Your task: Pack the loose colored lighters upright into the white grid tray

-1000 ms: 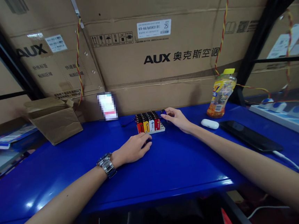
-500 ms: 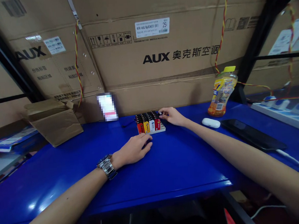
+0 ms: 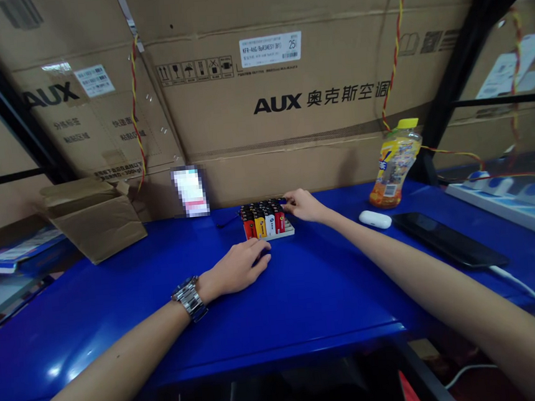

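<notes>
A small grey tray [image 3: 289,230] packed with upright lighters [image 3: 263,221] in red, yellow, white and black stands on the blue table [image 3: 312,284] near the back wall. My right hand [image 3: 302,205] reaches to the tray's back right corner, its fingers pinched on a dark lighter [image 3: 282,200] at the top of the rows. My left hand [image 3: 238,268], a metal watch [image 3: 189,298] on its wrist, rests on the table just in front of the tray. Its fingers are curled down over a dark patch I cannot make out.
Big AUX cardboard boxes [image 3: 286,93] form the back wall. An open small carton [image 3: 93,216] sits at the left. To the right are a yellow drink bottle [image 3: 398,164], a white earbud case [image 3: 375,219], a black phone [image 3: 449,241] with a cable, and a power strip [image 3: 511,204].
My right hand has moved left with the dark lighter, from beside the tray to its back right corner. My left hand has stayed put.
</notes>
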